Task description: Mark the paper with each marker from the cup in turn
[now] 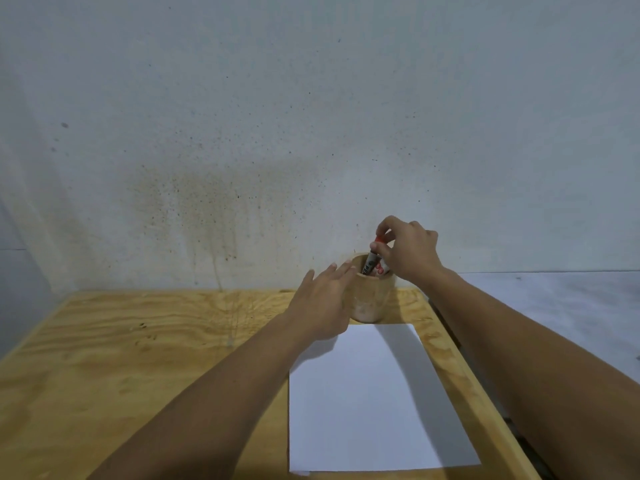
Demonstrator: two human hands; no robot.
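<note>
A tan cup (375,299) stands on the wooden table (138,368) near the wall, just beyond a blank white sheet of paper (374,400). My right hand (407,252) hovers over the cup's mouth, its fingers pinched on the red cap end of a marker (373,257) whose lower part is still inside the cup. At least one other marker shows inside, partly hidden. My left hand (323,301) is flat against the cup's left side, fingers spread, holding nothing.
The table ends close to the right of the paper, with a grey floor (554,313) beyond it. A stained pale wall (311,133) rises right behind the cup. Bare wood lies to the left of the paper.
</note>
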